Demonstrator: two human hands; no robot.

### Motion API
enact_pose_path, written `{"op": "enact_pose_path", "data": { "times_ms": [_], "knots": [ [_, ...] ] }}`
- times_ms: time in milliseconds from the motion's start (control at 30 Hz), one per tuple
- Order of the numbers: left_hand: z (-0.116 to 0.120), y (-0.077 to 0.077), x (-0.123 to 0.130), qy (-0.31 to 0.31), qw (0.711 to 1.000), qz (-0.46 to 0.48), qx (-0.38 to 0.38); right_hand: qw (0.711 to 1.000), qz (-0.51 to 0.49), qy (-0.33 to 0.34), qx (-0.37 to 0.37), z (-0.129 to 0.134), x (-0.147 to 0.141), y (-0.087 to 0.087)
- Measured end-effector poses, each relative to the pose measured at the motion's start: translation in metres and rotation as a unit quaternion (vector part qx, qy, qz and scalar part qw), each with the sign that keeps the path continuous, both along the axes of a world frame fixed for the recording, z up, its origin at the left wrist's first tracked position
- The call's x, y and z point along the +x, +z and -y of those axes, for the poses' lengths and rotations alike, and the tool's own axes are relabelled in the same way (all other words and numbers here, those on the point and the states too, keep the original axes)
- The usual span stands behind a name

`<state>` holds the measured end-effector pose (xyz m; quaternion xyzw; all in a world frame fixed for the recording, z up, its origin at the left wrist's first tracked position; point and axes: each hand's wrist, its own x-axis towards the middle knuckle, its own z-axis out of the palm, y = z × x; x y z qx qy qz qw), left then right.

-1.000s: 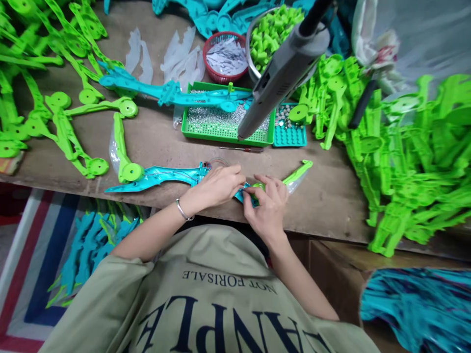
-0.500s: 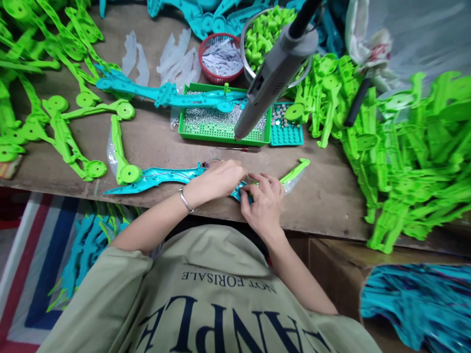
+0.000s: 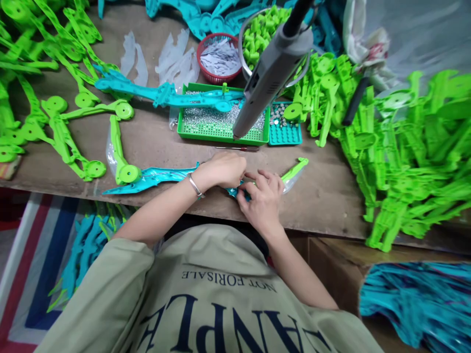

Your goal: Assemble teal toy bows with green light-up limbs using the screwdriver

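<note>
a loose, olive-green shirt [image 3: 209,264] with wide, short sleeves [image 3: 110,274]; dark upside-down print [image 3: 228,279] reads "not forisale", with much larger letters [image 3: 217,323] toward six o'clock. a plain silver bangle [image 3: 195,185] circles the left wrist, at nine o'clock.

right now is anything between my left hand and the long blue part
Nothing visible: the left hand lies over the long blue part, hiding some of it, with the right hand close by. The grey hanging tool is farther off, over the green tray.
</note>
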<state>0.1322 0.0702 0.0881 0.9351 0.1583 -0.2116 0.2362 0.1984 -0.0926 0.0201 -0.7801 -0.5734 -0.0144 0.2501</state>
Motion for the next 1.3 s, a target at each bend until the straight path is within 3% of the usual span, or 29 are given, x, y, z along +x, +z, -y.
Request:
{"op": "enact_pose_path", "data": {
  "times_ms": [333, 533, 700, 833, 900, 1067, 1167, 1300],
  "knots": [
    [0.007, 0.011, 0.017, 0.029, 0.996, -0.071, 0.035, 1.000, -0.004, 0.012, -0.019, -0.002, 0.005, -0.001],
    [0.012, 0.006, 0.023, 0.070, 0.996, -0.051, 0.025, 1.000, -0.023, 0.015, -0.009, -0.004, 0.002, -0.001],
    [-0.003, -0.003, -0.013, 0.117, 0.990, 0.082, -0.008, 0.998, -0.055, 0.027, -0.021, 0.000, 0.011, 0.004],
    [-0.024, -0.011, -0.070, 0.310, 0.925, 0.216, 0.035, 0.993, -0.106, 0.059, 0.000, -0.003, 0.028, 0.019],
    [-0.027, -0.020, -0.091, 0.361, 0.904, 0.222, 0.044, 0.987, -0.140, 0.078, -0.012, -0.015, 0.031, 0.026],
    [-0.016, -0.041, -0.096, 0.329, 0.924, 0.191, 0.029, 0.976, -0.167, 0.093, -0.106, -0.065, 0.023, 0.023],
    [-0.013, -0.043, -0.089, 0.317, 0.935, 0.151, 0.047, 0.972, -0.164, 0.119, -0.118, -0.087, 0.019, 0.012],
    [-0.016, -0.040, -0.090, 0.317, 0.937, 0.147, 0.012, 0.960, -0.217, 0.135, -0.118, -0.094, 0.021, 0.006]
  ]
}}
